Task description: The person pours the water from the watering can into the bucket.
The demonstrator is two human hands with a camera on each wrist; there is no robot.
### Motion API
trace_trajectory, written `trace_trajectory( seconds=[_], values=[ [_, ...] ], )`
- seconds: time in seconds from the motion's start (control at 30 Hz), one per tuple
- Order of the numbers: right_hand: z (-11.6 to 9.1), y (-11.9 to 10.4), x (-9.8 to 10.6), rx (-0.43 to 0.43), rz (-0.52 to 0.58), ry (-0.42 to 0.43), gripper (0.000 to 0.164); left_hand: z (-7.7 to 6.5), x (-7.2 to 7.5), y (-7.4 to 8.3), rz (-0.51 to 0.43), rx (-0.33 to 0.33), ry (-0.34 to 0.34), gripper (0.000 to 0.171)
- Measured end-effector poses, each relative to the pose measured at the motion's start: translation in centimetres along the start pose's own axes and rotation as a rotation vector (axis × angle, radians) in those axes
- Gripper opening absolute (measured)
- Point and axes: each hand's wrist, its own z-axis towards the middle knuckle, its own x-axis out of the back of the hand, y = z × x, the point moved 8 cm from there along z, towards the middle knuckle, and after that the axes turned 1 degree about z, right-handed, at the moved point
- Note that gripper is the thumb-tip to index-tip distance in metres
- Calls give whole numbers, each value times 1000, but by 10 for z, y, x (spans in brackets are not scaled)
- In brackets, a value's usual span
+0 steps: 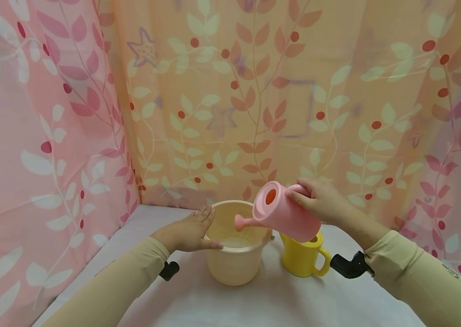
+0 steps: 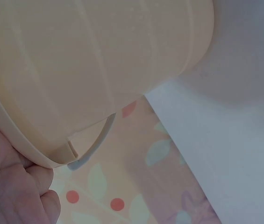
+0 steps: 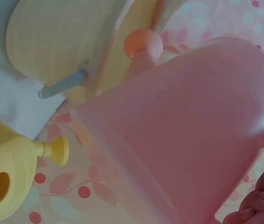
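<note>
My right hand (image 1: 323, 200) grips the handle of a pink watering can (image 1: 289, 215), which tilts to the left. Its round spout head (image 1: 240, 222) hangs over the opening of a cream bucket (image 1: 233, 268); no water can be made out leaving it. On the bucket's left rim rests my left hand (image 1: 189, 232), fingers stretched out and thumb along the near edge. In the left wrist view, part of that palm lies against the rim (image 2: 15, 142). Below and right of the pink can stands a yellow watering can (image 1: 297, 259), partly hidden by it.
A white-covered table (image 1: 181, 299) carries the bucket and the yellow can. Leaf-patterned curtains (image 1: 197, 150) close off the back and sides. The bucket's grey handle (image 3: 62, 85) sticks out on the side towards the yellow can.
</note>
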Motion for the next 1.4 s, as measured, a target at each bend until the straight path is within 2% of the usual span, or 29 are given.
trace_trajectory(
  seconds=[0.43,0.9,1.4],
  values=[
    [2,-4,-2,28,-34,1,26,0,2,1,-18,-12,7,110],
    [3,-7,-3,43,-67,12,25,1,0,-1,-3,9,6,109],
    [2,-9,-10,89,-115,-5,15,2,-3,-2,2,-6,15,110]
  ],
)
